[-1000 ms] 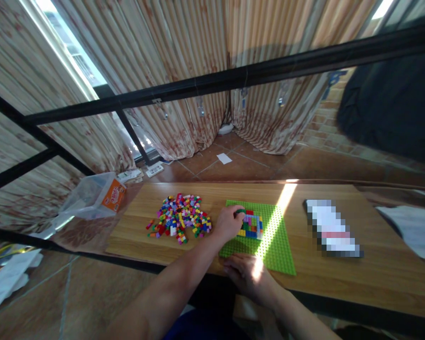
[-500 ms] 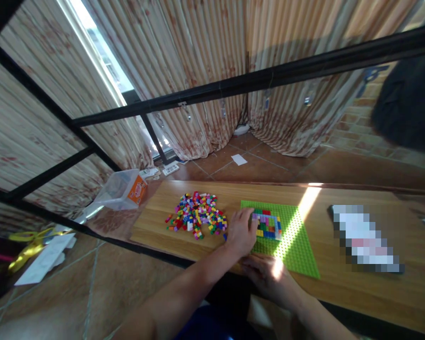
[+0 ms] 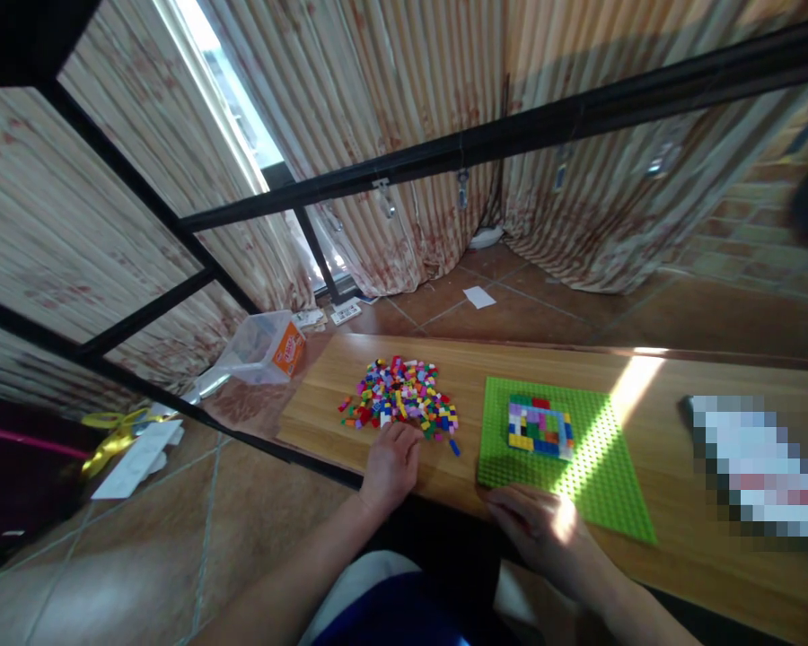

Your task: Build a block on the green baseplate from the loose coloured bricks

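Note:
My left hand (image 3: 391,465) is at the front edge of a pile of small toy bricks (image 3: 404,390), its fingers curled down into the nearest ones. Whatever is between those fingertips is hidden. A green baseplate (image 3: 502,458) lies to the right of the pile, bearing a low rectangular build of colored bricks (image 3: 542,428) with a pale blue edge. My right hand (image 3: 542,522) rests by the baseplate's front edge, fingers folded together in a strip of sunlight; I cannot see what they hold, if anything. A single blue brick (image 3: 453,447) lies between pile and baseplate.
The wooden table (image 3: 673,467) carries a pixelated, blurred-out flat object (image 3: 760,467) on the right. A clear plastic box (image 3: 259,350) with an orange label stands beyond the table's left end. A black metal rail (image 3: 431,170) crosses in front of the curtains.
My left hand has left the brick build on the baseplate and moved left to the loose pile. My right hand stays by the baseplate's front edge. The view has shifted somewhat left.

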Motion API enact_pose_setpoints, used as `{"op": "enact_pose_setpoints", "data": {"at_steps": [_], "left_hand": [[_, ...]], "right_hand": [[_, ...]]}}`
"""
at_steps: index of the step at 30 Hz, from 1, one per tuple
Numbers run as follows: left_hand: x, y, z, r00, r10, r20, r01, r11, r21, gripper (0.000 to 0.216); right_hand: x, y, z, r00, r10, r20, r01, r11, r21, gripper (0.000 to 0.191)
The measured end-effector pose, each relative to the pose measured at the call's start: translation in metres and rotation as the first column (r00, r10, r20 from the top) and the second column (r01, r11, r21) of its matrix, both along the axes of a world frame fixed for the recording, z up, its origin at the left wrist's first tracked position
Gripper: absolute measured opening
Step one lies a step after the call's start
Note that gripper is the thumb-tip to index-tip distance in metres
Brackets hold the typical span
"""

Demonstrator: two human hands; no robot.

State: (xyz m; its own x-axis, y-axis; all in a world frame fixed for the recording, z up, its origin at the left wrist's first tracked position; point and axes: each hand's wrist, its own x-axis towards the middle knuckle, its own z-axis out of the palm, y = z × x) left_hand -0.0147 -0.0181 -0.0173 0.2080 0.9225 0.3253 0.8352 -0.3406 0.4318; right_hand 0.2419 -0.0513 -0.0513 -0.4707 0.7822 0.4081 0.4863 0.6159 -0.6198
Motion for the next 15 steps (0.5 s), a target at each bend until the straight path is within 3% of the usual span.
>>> {"op": "enact_pose_setpoints", "data": {"at_steps": [6,15], "left_hand": [[0.007,0.016,0.002,0.977,-0.106,-0.187,0.105,0.994,-0.014,0.020],[0.010,0.020,0.000,0.955,-0.045,-0.293,0.045,0.999,-0.008,0.013]], "right_hand": [[-0.001,-0.003,0.005,1.000,-0.022,0.007,0.022,1.000,0.003,0.023],[-0.002,-0.005,0.008,0.999,-0.032,-0.010,0.032,0.999,-0.024,0.022]]}}
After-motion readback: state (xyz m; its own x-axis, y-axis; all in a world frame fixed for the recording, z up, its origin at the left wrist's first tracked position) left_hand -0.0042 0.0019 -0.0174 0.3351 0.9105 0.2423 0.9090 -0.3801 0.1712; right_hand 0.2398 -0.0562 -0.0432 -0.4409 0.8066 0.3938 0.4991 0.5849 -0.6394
